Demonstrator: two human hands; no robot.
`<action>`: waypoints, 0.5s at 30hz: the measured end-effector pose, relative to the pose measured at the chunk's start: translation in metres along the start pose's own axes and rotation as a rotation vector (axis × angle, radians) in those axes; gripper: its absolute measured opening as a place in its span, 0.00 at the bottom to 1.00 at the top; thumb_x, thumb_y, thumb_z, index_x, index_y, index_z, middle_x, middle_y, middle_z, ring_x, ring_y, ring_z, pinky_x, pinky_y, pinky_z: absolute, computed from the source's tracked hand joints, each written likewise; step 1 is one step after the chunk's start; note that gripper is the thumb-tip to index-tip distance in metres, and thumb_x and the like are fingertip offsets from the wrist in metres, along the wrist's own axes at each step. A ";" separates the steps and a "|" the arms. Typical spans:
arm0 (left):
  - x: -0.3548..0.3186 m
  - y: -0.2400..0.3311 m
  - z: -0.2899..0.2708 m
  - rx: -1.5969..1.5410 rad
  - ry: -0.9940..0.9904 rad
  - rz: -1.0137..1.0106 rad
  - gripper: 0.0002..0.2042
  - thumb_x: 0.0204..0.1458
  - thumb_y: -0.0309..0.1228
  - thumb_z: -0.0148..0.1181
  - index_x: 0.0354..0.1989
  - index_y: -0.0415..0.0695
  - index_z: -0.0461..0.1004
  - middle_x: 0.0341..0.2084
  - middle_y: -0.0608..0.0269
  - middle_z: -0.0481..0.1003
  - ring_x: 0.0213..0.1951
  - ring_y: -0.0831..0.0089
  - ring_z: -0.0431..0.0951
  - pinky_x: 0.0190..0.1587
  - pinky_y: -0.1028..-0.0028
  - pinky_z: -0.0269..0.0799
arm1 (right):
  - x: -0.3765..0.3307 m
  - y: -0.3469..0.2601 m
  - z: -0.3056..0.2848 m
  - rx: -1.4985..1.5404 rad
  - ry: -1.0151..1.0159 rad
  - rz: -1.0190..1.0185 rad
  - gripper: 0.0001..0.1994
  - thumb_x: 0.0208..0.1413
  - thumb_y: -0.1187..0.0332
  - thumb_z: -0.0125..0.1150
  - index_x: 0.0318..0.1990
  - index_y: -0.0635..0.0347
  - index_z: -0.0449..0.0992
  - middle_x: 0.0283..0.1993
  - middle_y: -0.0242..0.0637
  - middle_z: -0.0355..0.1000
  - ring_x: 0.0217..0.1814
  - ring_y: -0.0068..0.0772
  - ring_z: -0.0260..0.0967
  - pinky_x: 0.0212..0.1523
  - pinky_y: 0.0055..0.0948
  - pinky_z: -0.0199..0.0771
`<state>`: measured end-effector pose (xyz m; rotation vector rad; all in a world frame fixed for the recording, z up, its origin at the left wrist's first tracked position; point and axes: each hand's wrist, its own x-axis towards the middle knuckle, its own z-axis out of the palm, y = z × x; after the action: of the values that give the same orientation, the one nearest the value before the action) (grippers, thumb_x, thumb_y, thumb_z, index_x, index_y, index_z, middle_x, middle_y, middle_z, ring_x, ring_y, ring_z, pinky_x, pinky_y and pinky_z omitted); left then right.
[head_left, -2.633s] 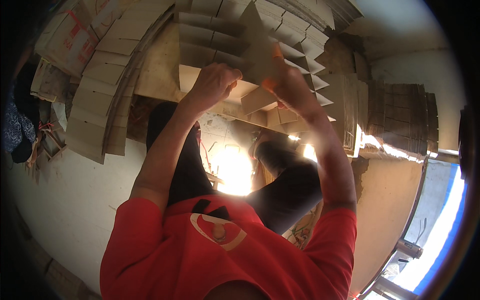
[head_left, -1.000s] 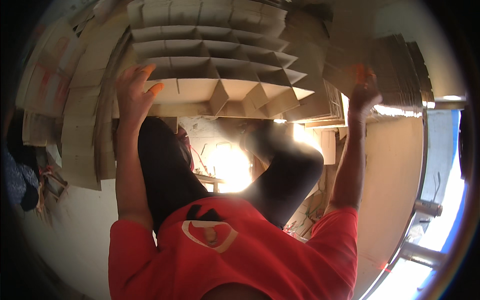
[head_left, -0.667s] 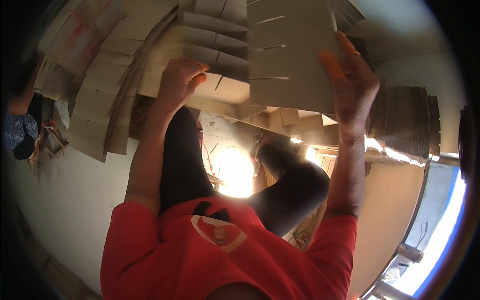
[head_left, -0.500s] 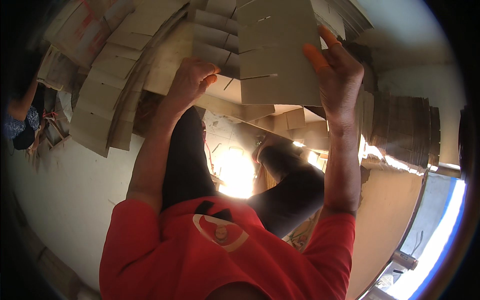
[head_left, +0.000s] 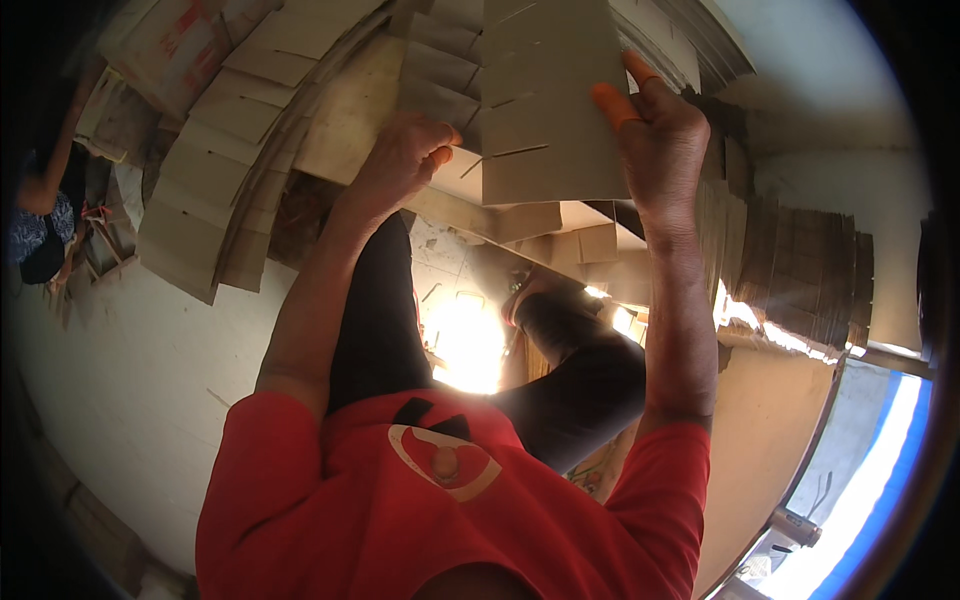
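Observation:
My right hand (head_left: pixel 660 130) grips the right edge of a large flat cardboard sheet (head_left: pixel 550 110) with several slits in it. Orange finger covers show on its thumb and forefinger, the thumb lying on the sheet's near face. My left hand (head_left: pixel 405 160) is closed, its orange-covered fingertips pinched together to the left of the sheet. Slotted cardboard pieces (head_left: pixel 440 70) overlap in steps just beyond the left hand; whether its fingers hold one of them is hidden.
Overlapping slotted cardboard sheets (head_left: pixel 205 165) lie at the left, near a printed carton (head_left: pixel 165 50). A cardboard stack (head_left: pixel 800 265) stands at the right. My dark-trousered legs (head_left: pixel 375 310) are below my hands. Another person's arm (head_left: pixel 45 190) shows at the far left.
My left hand has shifted slightly right, closer to the sheet. My right hand and the sheet's right edge have moved a little left and up in the view.

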<state>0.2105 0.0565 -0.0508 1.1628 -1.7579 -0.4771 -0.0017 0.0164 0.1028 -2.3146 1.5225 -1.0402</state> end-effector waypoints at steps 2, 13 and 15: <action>0.000 0.000 0.001 -0.003 0.013 0.002 0.08 0.39 0.16 0.58 0.31 0.35 0.76 0.22 0.54 0.75 0.29 0.59 0.73 0.35 0.65 0.69 | 0.002 -0.001 0.001 0.010 -0.005 0.024 0.20 0.50 0.73 0.64 0.52 0.65 0.73 0.17 0.21 0.63 0.22 0.08 0.54 0.24 0.12 0.58; 0.005 -0.002 0.004 -0.033 0.034 0.030 0.07 0.41 0.17 0.57 0.31 0.36 0.75 0.21 0.52 0.74 0.29 0.57 0.74 0.33 0.63 0.69 | 0.009 -0.012 0.012 0.016 -0.065 -0.032 0.20 0.49 0.74 0.62 0.52 0.65 0.73 0.17 0.24 0.59 0.22 0.11 0.52 0.24 0.15 0.58; 0.004 -0.002 0.004 -0.051 0.030 0.011 0.08 0.41 0.17 0.57 0.31 0.36 0.75 0.21 0.51 0.74 0.29 0.57 0.73 0.32 0.64 0.69 | 0.009 -0.014 0.017 0.030 -0.057 -0.047 0.20 0.49 0.74 0.62 0.52 0.64 0.73 0.16 0.25 0.58 0.22 0.11 0.51 0.24 0.16 0.56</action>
<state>0.2072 0.0512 -0.0518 1.1185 -1.7153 -0.4929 0.0211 0.0112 0.1013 -2.3495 1.4290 -0.9922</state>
